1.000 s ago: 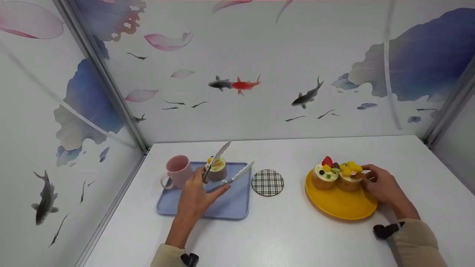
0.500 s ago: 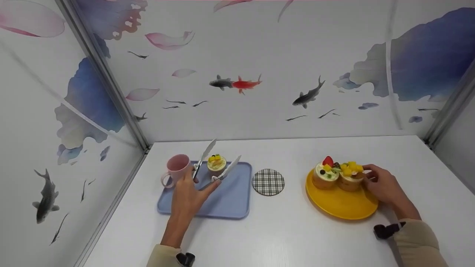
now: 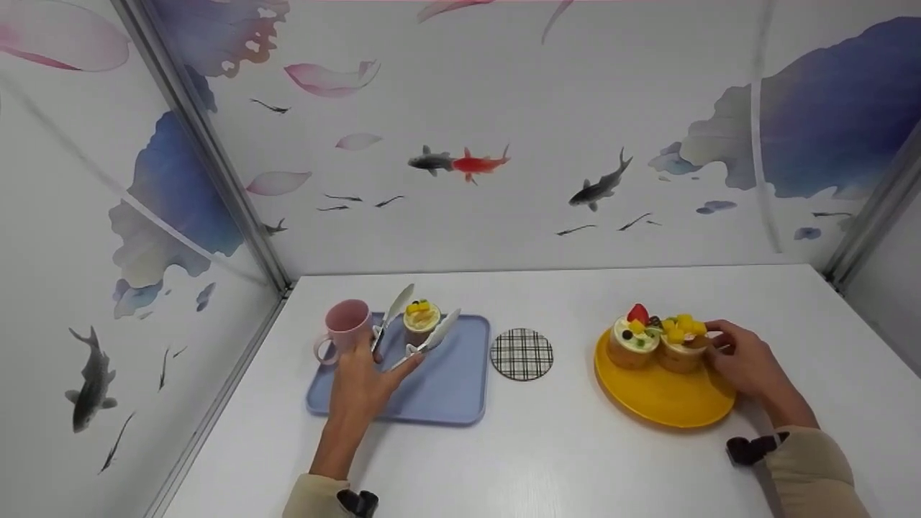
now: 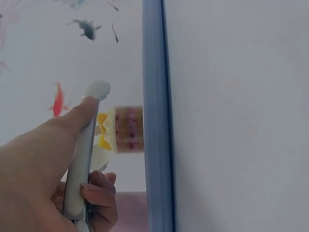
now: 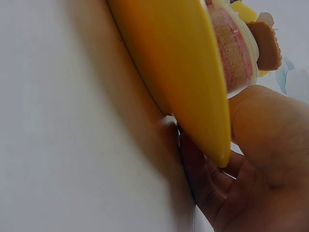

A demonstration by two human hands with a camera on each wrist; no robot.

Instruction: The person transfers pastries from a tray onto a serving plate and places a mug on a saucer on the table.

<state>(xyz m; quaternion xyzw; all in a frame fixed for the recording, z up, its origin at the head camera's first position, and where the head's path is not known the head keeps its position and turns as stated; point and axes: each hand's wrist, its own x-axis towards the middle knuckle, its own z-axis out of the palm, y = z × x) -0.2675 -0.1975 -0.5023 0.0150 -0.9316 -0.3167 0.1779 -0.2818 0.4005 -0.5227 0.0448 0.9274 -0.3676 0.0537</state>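
My left hand (image 3: 360,385) holds a pair of tongs (image 3: 440,332) above the blue tray (image 3: 450,392). The tongs' two arms are spread, one on each side of a dessert cup (image 3: 422,325) topped with yellow fruit, and cannot be seen to touch it. In the left wrist view my thumb lies along one tong arm (image 4: 81,166), fingers curled round the other side. At the right, my right hand (image 3: 748,360) grips the rim of a yellow plate (image 3: 669,406), thumb above and fingers below. Two fruit-topped dessert cups stand on it, one with a strawberry (image 3: 638,314).
A pink mug (image 3: 348,321) stands at the tray's back left corner, close to my left hand. Between tray and plate lies a round checked coaster (image 3: 522,354). The white table (image 3: 547,453) ends at a printed wall behind.
My left hand has shifted left with the tongs and then dipped, so the spread arms now flank the dessert cup on the tray. My right hand stays at the plate.
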